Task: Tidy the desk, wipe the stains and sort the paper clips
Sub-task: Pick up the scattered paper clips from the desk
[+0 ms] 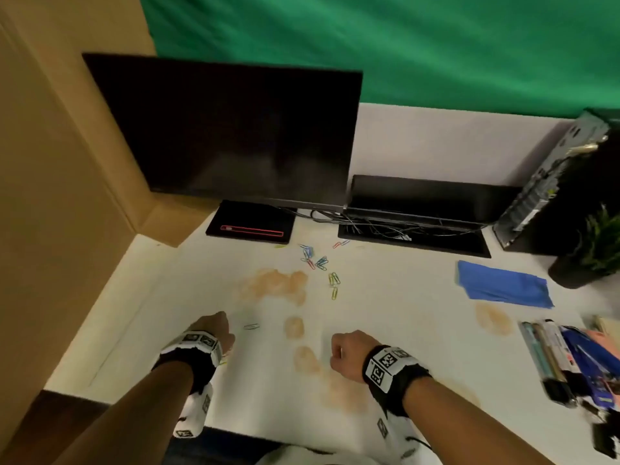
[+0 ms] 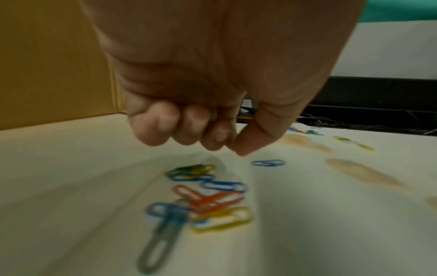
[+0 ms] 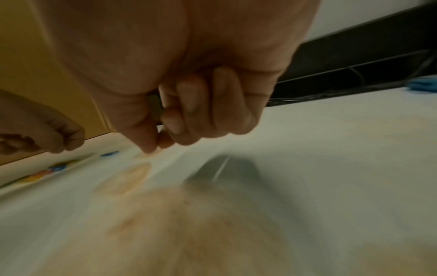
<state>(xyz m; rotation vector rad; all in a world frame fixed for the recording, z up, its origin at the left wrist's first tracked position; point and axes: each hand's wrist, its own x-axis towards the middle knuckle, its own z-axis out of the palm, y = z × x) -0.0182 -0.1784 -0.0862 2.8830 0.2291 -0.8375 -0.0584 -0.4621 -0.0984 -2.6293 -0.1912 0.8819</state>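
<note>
- While the left hand [image 1: 214,333] hovers curled, thumb on fingertips, a gathered clip pile [image 2: 201,198] lies beneath it; whether it holds a clip, I cannot tell
- Centre desk [image 1: 396,317]: scattered paper clips [image 1: 318,263] sit beside the orange stains [image 1: 273,283], so wiping first could smear them
- Right hand [image 1: 349,355] curled, something small possibly pinched, unclear; blue cloth [image 1: 503,288] lies well apart

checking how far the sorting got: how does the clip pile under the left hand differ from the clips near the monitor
The pile by the left hand lies bunched and overlapping, on clean desk. The clips near the monitor base lie strewn in loose clusters, next to the big orange stain. Both hold mixed colours: blue, red, yellow, green.
</note>
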